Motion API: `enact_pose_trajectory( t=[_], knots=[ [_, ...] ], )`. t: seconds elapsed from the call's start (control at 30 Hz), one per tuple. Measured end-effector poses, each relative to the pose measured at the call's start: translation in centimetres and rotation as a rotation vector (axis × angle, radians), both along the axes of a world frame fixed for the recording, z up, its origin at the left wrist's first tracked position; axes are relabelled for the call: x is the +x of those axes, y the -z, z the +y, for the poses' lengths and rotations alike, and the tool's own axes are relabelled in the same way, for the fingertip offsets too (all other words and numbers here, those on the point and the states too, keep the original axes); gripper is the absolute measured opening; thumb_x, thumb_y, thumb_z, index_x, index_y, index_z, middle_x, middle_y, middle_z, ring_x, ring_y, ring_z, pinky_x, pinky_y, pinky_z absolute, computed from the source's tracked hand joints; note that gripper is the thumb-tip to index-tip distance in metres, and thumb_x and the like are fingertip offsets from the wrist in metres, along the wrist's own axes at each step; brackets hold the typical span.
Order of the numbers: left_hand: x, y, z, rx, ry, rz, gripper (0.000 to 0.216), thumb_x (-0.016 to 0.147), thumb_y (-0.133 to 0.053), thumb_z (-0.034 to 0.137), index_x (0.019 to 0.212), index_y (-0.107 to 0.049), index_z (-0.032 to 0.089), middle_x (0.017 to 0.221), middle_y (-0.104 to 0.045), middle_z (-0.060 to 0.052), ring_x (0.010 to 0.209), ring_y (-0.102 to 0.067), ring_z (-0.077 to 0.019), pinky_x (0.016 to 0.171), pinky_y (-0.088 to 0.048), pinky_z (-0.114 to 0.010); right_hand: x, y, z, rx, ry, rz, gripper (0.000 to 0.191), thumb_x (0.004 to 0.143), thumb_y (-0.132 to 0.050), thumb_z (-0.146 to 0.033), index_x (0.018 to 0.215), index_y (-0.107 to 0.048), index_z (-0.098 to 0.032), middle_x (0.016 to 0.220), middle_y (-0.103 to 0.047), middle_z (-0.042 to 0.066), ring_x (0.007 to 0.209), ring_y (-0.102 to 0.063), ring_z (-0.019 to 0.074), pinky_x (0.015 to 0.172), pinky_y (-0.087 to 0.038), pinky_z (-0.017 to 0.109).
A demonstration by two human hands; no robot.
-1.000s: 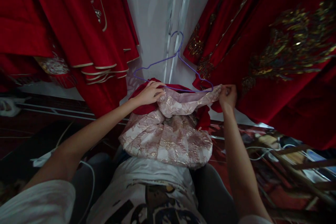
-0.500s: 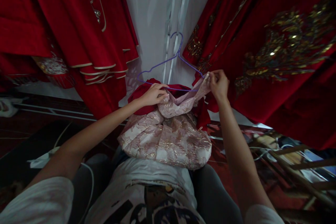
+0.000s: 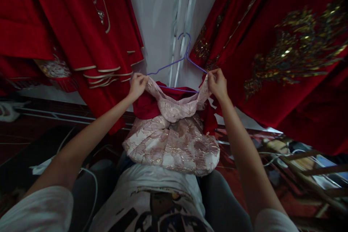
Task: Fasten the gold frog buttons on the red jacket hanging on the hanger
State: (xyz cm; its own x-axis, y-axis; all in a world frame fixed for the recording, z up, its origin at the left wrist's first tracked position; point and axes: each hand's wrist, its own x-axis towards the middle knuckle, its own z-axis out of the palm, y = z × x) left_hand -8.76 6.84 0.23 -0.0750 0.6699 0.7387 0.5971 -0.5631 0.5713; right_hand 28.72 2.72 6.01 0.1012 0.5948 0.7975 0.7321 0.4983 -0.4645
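Note:
A pink and gold brocade garment (image 3: 174, 141) with a red lining lies bunched on my lap. My left hand (image 3: 137, 85) is closed on the left end of its upper edge, at the left shoulder of a purple wire hanger (image 3: 182, 56). At the hanger's right shoulder my right hand (image 3: 216, 84) is closed on the other end of that edge. The fabric sags between my two hands, and the hanger's lower bar runs just behind it. The hook points up towards the white wall.
Red garments with cream trim (image 3: 81, 32) hang at the left. Red robes with gold embroidery (image 3: 285, 50) hang at the right. A white wall with ribbons (image 3: 176, 11) shows between them. Cables and wooden chair parts (image 3: 299, 166) lie on the floor at the right.
My left hand has lifted the fabric's left end up and left to the hanger's left shoulder. My right hand first rose up and left to the right shoulder, and the edge now spans the hanger.

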Motion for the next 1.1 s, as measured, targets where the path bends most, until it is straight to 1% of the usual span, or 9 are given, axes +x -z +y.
enact_pose_trajectory(
  t=[0.1,0.17,0.27,0.33,0.47,0.63,0.77,0.9,1.1],
  knots=[
    [-2.7,1.7,1.6,-0.086,-0.048,-0.107,0.03,0.084,-0.055,0.043,0.074,-0.066,0.017,0.083,-0.055,-0.005,0.091,-0.053,-0.019,0.091,-0.041,-0.03,0.0,-0.2,0.1,0.009,-0.005,0.003,0.03,0.09,-0.047,-0.048,0.092,-0.056,-0.02,0.085,-0.064,0.005,0.077,-0.06,0.0179,0.078,-0.047,0.032],
    [-3.8,2.9,2.1,-0.14,-0.033,-0.153,0.03,0.082,-0.056,0.042,0.07,-0.066,0.017,0.076,-0.056,-0.004,0.086,-0.053,-0.0191,0.089,-0.042,-0.031,0.1,-0.3,0.2,0.019,-0.013,-0.002,0.031,0.09,-0.047,-0.049,0.092,-0.057,-0.02,0.085,-0.065,0.005,0.078,-0.06,0.0179,0.077,-0.047,0.032],
    [-4.6,4.0,2.4,-0.203,0.008,-0.214,0.031,0.081,-0.054,0.043,0.069,-0.066,0.017,0.071,-0.059,-0.004,0.078,-0.054,-0.0184,0.081,-0.044,-0.031,0.2,-0.3,0.1,0.025,-0.017,-0.008,0.03,0.09,-0.046,-0.048,0.092,-0.057,-0.02,0.085,-0.065,0.005,0.077,-0.06,0.0179,0.076,-0.047,0.031],
    [-4.7,4.4,2.5,-0.217,0.018,-0.256,0.03,0.079,-0.055,0.043,0.069,-0.067,0.017,0.07,-0.06,-0.003,0.074,-0.054,-0.0175,0.076,-0.044,-0.029,0.2,-0.3,0.1,0.026,-0.012,-0.013,0.029,0.09,-0.046,-0.047,0.093,-0.057,-0.02,0.085,-0.065,0.004,0.077,-0.06,0.0179,0.076,-0.047,0.031],
    [-4.2,3.8,2.4,-0.217,0.04,-0.336,0.024,0.076,-0.06,0.04,0.07,-0.068,0.018,0.07,-0.062,-0.003,0.071,-0.055,-0.0157,0.07,-0.043,-0.026,0.2,-0.3,0.0,0.03,-0.011,-0.026,0.029,0.09,-0.047,-0.047,0.092,-0.058,-0.02,0.083,-0.065,0.004,0.075,-0.06,0.0182,0.076,-0.047,0.032],
    [-2.3,1.4,2.5,-0.217,0.065,-0.349,0.023,0.078,-0.06,0.037,0.067,-0.068,0.018,0.066,-0.061,-0.001,0.07,-0.055,-0.0159,0.068,-0.043,-0.025,0.1,-0.5,-0.3,0.027,-0.006,-0.038,0.03,0.09,-0.046,-0.048,0.094,-0.058,-0.021,0.085,-0.065,0.005,0.077,-0.061,0.0197,0.077,-0.048,0.034],
    [-0.9,0.1,2.7,-0.214,0.088,-0.382,0.024,0.078,-0.06,0.039,0.074,-0.069,0.017,0.073,-0.063,-0.001,0.077,-0.056,-0.016,0.07,-0.044,-0.025,0.0,-0.6,-0.6,0.031,0.001,-0.047,0.029,0.09,-0.046,-0.047,0.093,-0.058,-0.02,0.084,-0.065,0.005,0.076,-0.061,0.0198,0.075,-0.048,0.033],
    [-0.7,0.4,2.5,-0.267,0.137,-0.493,0.029,0.076,-0.062,0.044,0.076,-0.069,0.017,0.074,-0.065,-0.002,0.074,-0.056,-0.0157,0.066,-0.044,-0.024,0.0,-0.6,-0.6,0.035,0.002,-0.044,0.029,0.09,-0.046,-0.048,0.093,-0.059,-0.021,0.083,-0.065,0.004,0.076,-0.061,0.0187,0.074,-0.048,0.032],
    [-2.8,2.5,1.4,-0.327,0.144,-0.621,0.035,0.069,-0.069,0.05,0.076,-0.068,0.016,0.074,-0.067,-0.003,0.07,-0.06,-0.0144,0.068,-0.046,-0.026,0.1,-0.5,-0.5,0.04,-0.012,-0.04,0.029,0.09,-0.047,-0.048,0.094,-0.058,-0.022,0.085,-0.066,0.005,0.078,-0.062,0.0192,0.075,-0.048,0.032]
  ],
)
